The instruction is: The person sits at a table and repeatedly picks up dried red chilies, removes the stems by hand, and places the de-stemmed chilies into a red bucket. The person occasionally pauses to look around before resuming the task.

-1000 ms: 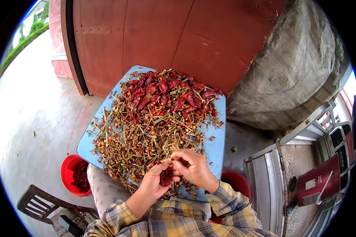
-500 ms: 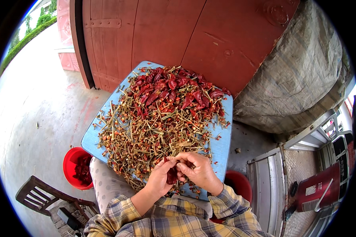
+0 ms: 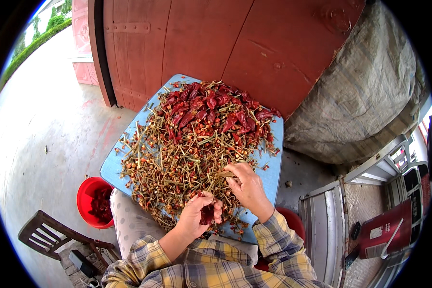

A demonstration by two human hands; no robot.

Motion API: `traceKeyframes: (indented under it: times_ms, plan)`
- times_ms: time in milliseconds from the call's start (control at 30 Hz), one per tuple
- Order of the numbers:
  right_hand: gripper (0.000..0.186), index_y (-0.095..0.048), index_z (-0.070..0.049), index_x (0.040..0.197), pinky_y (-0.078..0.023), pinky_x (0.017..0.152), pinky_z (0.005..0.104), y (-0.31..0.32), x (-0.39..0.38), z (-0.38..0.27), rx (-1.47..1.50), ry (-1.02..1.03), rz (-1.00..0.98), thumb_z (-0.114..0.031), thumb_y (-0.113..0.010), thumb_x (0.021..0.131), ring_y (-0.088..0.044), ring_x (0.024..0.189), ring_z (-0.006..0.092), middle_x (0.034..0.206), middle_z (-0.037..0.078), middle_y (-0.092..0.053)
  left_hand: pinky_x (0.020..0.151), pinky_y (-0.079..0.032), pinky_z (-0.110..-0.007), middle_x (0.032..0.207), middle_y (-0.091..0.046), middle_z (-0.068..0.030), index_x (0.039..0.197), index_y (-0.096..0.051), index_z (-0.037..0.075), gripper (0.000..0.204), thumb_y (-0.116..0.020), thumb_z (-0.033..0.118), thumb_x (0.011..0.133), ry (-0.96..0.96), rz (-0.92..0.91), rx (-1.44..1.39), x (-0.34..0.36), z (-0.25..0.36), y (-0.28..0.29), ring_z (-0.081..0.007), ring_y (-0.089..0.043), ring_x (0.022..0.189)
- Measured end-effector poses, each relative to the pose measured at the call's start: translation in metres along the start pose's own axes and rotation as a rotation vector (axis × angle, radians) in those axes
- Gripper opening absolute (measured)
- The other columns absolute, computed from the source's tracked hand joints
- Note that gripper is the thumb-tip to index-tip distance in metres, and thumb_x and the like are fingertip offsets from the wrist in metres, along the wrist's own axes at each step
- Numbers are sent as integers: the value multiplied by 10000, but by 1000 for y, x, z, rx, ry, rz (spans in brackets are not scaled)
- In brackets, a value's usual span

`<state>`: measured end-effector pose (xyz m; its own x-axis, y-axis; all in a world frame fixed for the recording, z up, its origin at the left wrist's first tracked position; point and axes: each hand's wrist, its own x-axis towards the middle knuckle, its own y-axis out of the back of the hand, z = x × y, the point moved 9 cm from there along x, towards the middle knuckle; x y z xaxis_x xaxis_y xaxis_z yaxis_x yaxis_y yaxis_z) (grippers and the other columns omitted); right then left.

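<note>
My left hand (image 3: 195, 217) is closed around a dark red dried chili pepper (image 3: 207, 215), low over the near edge of the blue table (image 3: 111, 165). To its right and a little farther out, my right hand (image 3: 248, 188) has thumb and forefinger pinched together on a few dry chili stems (image 3: 220, 174). Below both hands a thick layer of cut stems and caps (image 3: 153, 165) covers much of the table. Toward the far side lies a heap of dried red chili peppers (image 3: 197, 106).
A red bucket (image 3: 85, 194) with red peppers inside stands left of my knee, and another red bucket (image 3: 293, 223) is partly hidden at right. Nearby are a wooden chair (image 3: 48, 235), a red wooden door (image 3: 197, 43), a large grey sack (image 3: 355, 91) and a metal-framed cart (image 3: 324, 225).
My right hand has parted from the left and moved up and to the right, carrying stems away. The left hand stays near the same spot, still gripping the pepper.
</note>
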<state>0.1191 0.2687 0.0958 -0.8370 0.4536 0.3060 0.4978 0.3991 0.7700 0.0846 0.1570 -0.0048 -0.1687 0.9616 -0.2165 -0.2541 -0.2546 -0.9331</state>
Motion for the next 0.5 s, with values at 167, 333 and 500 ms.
traceKeyframes:
  times_ms: [167,333,500]
  plan:
    - [129,-635,-53,956,-498,655,389,-11,12,18,-139,32,-15,-131,-634,854,-609,757,299,940,88,-595,593,-455,-337,814,-566,-58,858,-533,114,28,-549,104,879,-49,-17,-47,-3,16,3,-169,-532,657]
    - [70,-621,-33,917,-462,598,333,3,18,27,15,-16,82,-74,-626,860,-563,669,190,817,64,-602,574,-436,-322,795,-547,-46,862,-547,118,24,-549,98,875,-54,-42,-23,-3,20,11,-158,-513,641]
    - [75,-633,-27,913,-454,526,301,39,15,59,123,-203,207,-81,-623,862,-576,566,141,737,75,-641,522,-392,-284,762,-505,-25,888,-538,132,17,-546,121,897,-80,31,32,-9,35,25,-135,-471,617]
